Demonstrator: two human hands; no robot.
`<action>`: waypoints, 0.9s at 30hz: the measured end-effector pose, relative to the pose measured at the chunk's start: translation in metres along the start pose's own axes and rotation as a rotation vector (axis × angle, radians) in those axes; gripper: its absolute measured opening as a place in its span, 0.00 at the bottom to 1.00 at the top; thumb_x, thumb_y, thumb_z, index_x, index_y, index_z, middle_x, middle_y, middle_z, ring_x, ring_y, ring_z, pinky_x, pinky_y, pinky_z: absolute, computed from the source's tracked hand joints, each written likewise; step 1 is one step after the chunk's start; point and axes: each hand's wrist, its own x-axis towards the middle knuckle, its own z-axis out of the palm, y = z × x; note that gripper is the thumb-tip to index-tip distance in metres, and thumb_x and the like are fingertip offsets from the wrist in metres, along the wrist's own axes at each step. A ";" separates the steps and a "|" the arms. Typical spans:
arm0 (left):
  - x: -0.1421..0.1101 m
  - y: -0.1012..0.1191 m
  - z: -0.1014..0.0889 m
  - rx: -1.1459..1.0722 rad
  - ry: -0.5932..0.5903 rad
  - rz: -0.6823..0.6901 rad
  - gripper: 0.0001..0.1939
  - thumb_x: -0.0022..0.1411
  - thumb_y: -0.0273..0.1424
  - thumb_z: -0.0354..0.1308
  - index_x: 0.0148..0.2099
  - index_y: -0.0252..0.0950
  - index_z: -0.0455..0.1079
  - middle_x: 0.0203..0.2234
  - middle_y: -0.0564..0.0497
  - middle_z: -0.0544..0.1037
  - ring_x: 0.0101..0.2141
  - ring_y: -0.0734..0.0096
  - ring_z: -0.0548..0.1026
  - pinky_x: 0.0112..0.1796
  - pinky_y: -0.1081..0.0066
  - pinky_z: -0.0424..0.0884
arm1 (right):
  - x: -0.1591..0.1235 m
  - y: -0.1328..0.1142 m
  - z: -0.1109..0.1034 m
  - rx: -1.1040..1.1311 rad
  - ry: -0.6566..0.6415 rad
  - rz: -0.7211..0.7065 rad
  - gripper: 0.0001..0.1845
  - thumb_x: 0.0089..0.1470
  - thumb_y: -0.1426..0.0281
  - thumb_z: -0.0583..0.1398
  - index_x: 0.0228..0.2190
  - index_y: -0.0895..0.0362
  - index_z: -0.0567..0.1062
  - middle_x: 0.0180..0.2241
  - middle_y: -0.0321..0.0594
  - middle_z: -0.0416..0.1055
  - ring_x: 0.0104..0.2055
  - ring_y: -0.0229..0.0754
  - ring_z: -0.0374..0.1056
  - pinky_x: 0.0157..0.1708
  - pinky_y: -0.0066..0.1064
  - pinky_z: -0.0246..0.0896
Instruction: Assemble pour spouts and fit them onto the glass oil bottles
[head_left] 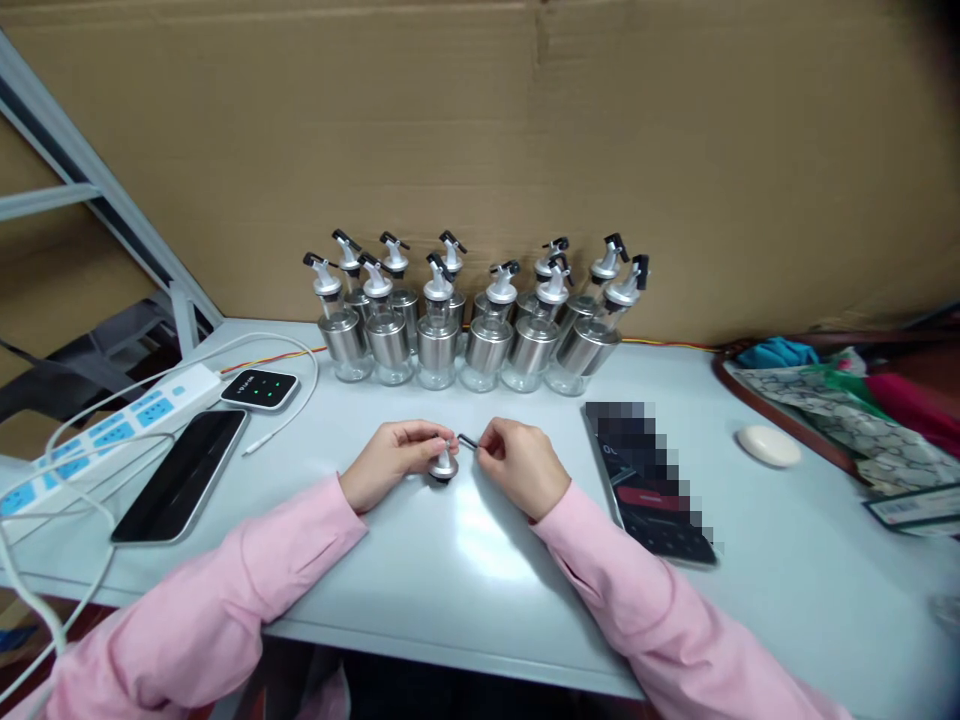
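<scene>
Between the thumb and fingers of my left hand (pixel 397 458) is a silver pourer spout (pixel 443 466) with a dark underside, held just over the table. My right hand (pixel 519 462) pinches a small black lever (pixel 468 441), whose far end points at the top of the spout. A narrow gap seems to lie between the two parts, though whether they touch is hard to tell. Behind my hands stand two rows of glass bottles with steel sleeves (pixel 437 345). Each bottle carries a silver spout with a black lever, like the parts in my fingers.
On the left lie a power strip (pixel 112 435), a black phone (pixel 182 478), a small device with green lights (pixel 259 389) and a white cable (pixel 281 432). To the right are another phone (pixel 645 480), a cream oval object (pixel 769 446) and an open bag (pixel 795 415). Cardboard (pixel 480 120) backs the table.
</scene>
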 end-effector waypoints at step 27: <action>-0.002 0.004 0.003 0.024 -0.012 -0.009 0.18 0.43 0.38 0.67 0.31 0.30 0.71 0.24 0.52 0.74 0.25 0.75 0.71 0.29 0.75 0.67 | -0.017 -0.007 0.000 0.508 0.055 -0.218 0.06 0.49 0.74 0.58 0.22 0.58 0.68 0.22 0.36 0.70 0.25 0.37 0.65 0.27 0.27 0.58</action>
